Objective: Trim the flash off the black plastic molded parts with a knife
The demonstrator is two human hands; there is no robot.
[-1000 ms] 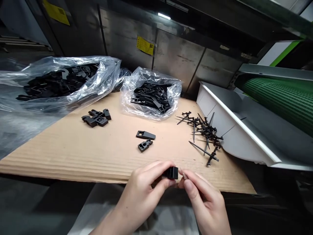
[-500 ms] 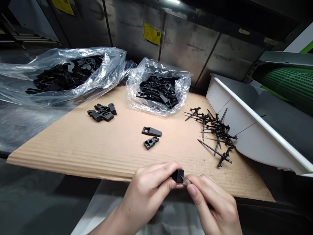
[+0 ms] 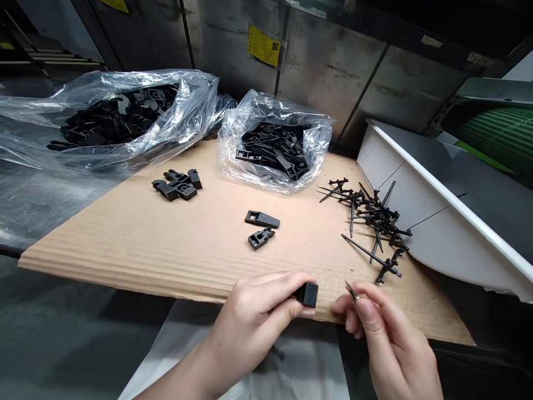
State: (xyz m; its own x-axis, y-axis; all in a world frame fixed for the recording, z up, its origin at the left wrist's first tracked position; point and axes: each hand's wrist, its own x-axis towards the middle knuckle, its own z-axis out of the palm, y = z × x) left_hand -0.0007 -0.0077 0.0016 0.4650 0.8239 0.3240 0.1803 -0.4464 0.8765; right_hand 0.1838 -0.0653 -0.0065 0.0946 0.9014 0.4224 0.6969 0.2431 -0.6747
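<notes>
My left hand pinches a small black plastic block between thumb and fingers at the near edge of a cardboard sheet. My right hand is a short way to its right, fingers closed on a thin dark pin whose tip points up and left. The two hands are apart. Two loose black plastic parts lie on the cardboard just beyond the hands.
A heap of thin black pins lies at the right by a white tray. Two clear bags of black parts sit at the back. A small pile of black pieces lies left of centre. Metal wall panels stand behind.
My right hand has pulled away to the right from the block, with the pin in it. The left hand keeps the block in place. The view has shifted slightly.
</notes>
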